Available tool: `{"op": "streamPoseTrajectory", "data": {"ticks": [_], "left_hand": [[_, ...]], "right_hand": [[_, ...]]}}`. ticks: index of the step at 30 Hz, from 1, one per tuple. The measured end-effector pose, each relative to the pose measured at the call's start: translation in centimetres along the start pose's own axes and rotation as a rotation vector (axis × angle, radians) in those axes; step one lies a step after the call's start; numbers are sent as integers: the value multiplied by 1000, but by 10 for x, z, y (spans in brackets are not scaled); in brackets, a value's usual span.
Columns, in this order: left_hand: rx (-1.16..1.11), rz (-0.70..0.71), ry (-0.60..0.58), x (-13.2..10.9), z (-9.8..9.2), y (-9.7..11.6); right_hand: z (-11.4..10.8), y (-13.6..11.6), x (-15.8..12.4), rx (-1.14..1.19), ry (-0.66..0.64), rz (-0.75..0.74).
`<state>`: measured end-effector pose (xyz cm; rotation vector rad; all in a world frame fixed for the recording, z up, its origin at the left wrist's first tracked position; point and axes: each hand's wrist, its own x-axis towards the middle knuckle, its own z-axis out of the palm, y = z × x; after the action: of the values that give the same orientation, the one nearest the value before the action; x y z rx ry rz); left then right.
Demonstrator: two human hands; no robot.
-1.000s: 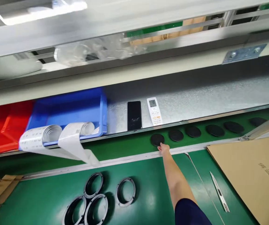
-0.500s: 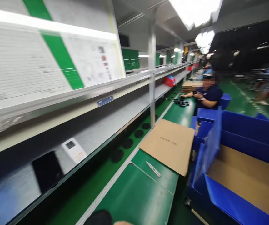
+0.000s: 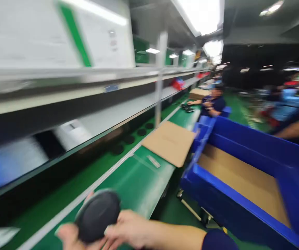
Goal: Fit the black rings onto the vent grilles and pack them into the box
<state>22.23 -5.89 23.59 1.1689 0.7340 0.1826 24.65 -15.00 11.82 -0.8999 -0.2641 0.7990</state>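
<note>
A round black disc (image 3: 98,213) is held low in the view over the green table (image 3: 133,184). My left hand (image 3: 67,238) cups it from below and to the left, with a fingertip showing behind its top edge. My right hand (image 3: 127,229) comes in from the right on a bare forearm with a navy sleeve, and its fingers press on the disc's lower right rim. Both hands are smeared by motion.
A large blue bin (image 3: 243,208) lined with cardboard stands to the right of the table. On the table lie a cardboard sheet (image 3: 168,142) and a slim blade (image 3: 153,161). More black discs (image 3: 129,139) sit on the belt. A seated person (image 3: 213,102) works farther along; another person's arm (image 3: 296,129) is at the right.
My view swung right from the shelf to down the line. My right hand, which reached to a disc on the belt, is now near me, holding a disc with my left hand.
</note>
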Motion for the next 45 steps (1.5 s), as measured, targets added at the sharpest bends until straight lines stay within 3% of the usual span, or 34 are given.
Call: {"op": "streamPoseTrajectory", "data": {"ticks": [2, 4, 5, 7, 9, 12, 18, 27, 37, 45], "left_hand": [[-112, -30, 133, -3, -22, -5], [-228, -38, 262, 12, -47, -14], [-323, -44, 232, 22, -61, -19], [-586, -6, -38, 38, -89, -31], [-749, 63, -202, 42, -109, -44], [-797, 118, -183, 33, -122, -55], [-748, 110, -77, 21, -118, -56], [-737, 136, -141, 15, -91, -66], [-754, 31, -148, 9, -76, -83], [-816, 5, -141, -1, -67, -90]], "right_hand": [[24, 13, -16, -44, 71, 112], [23, 8, -18, -118, 105, 107], [17, 5, -11, -141, 96, 98], [4, 1, 5, -182, 103, 86], [-3, 1, 13, -221, 112, 87], [-2, 1, 12, -259, 84, 87], [0, 2, 20, -288, -17, 90], [-20, 0, 20, -290, -92, 119], [-43, -3, 19, -284, -84, 171], [-51, -15, 16, -295, -72, 107]]}}
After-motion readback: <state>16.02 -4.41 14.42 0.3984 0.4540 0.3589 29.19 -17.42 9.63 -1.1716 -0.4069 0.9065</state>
